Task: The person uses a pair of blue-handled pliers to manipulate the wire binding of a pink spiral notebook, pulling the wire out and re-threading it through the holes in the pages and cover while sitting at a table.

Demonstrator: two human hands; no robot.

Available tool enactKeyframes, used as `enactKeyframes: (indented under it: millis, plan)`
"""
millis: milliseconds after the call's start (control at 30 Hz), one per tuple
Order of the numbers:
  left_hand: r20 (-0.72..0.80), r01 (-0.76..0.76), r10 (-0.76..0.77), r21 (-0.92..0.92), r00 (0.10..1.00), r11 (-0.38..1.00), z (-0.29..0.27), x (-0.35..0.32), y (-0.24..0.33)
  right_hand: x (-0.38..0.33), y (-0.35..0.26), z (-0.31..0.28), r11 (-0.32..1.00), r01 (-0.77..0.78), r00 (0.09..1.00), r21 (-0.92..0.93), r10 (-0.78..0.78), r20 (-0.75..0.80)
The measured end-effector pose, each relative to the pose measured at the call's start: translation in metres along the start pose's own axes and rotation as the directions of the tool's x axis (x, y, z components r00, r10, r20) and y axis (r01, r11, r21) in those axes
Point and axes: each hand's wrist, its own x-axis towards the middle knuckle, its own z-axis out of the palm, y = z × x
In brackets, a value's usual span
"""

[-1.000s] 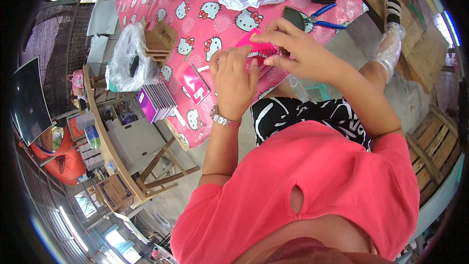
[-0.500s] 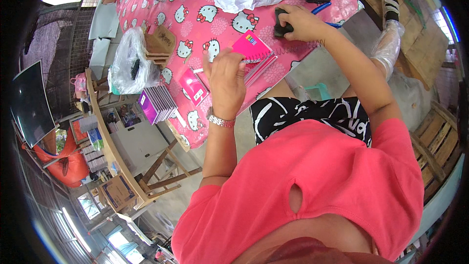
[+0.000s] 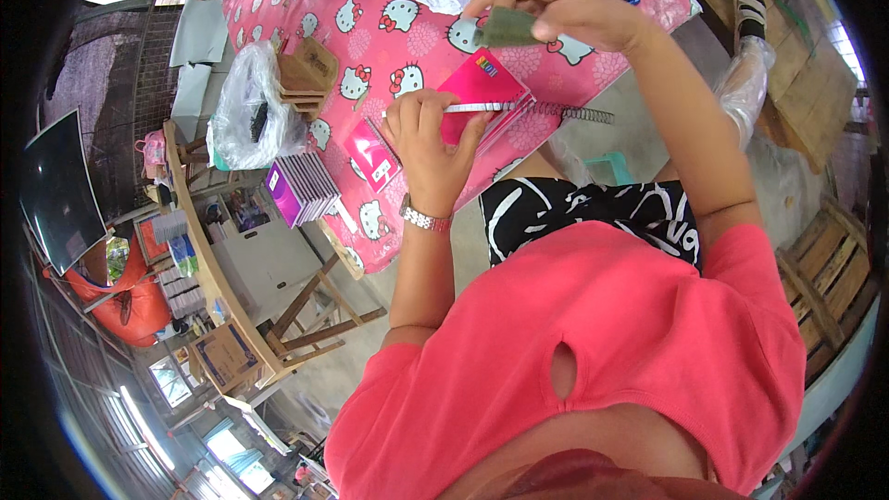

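Green pad (image 3: 508, 28) shifted left; right-hand fingers (image 3: 545, 31) hold end.

1. One view serves here, from the left of two wide fisheye cameras worn side by side on the person's head; it looks down, upright and unmirrored.
2. Nearest the lens is the coral-red cotton-like shirt (image 3: 648, 333), broad across the lower middle and right.
3. Farther out, the bare left hand (image 3: 431, 139) and bare right hand (image 3: 579, 14) appear above centre, seen from above over a pink table cover with white cat faces (image 3: 380, 60).
4. The wide field also reaches a long brown wooden table (image 3: 206, 259) leftward and a brown slatted wooden pallet (image 3: 829, 264) rightward.
5. Straight edges bend toward the dark rim.
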Motion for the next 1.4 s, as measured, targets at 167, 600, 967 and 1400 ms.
enactKeyframes:
  millis: [167,600,967,1400]
  plan:
    - [-0.032,-0.034,0.033,-0.042,0.999,0.999,0.004,0.006,0.004,-0.005,-0.019,0.012,0.946,-0.025,0.976,-0.324,0.093,0.195]
    - [-0.024,-0.038,0.036,-0.048,0.999,0.998,0.004,0.01,0.004,0.001,-0.021,0.015,0.974,0.074,0.973,-0.215,-0.023,0.231]
    - [-0.036,-0.038,0.036,-0.054,0.999,0.998,0.002,0.011,0.005,0.003,-0.021,0.016,0.998,0.045,0.971,0.043,-0.054,0.232]
    - [-0.019,-0.004,0.003,-0.056,1.0,0.998,-0.003,0.011,0.0,0.012,-0.024,0.022,0.984,0.037,0.983,-0.176,-0.005,0.182]
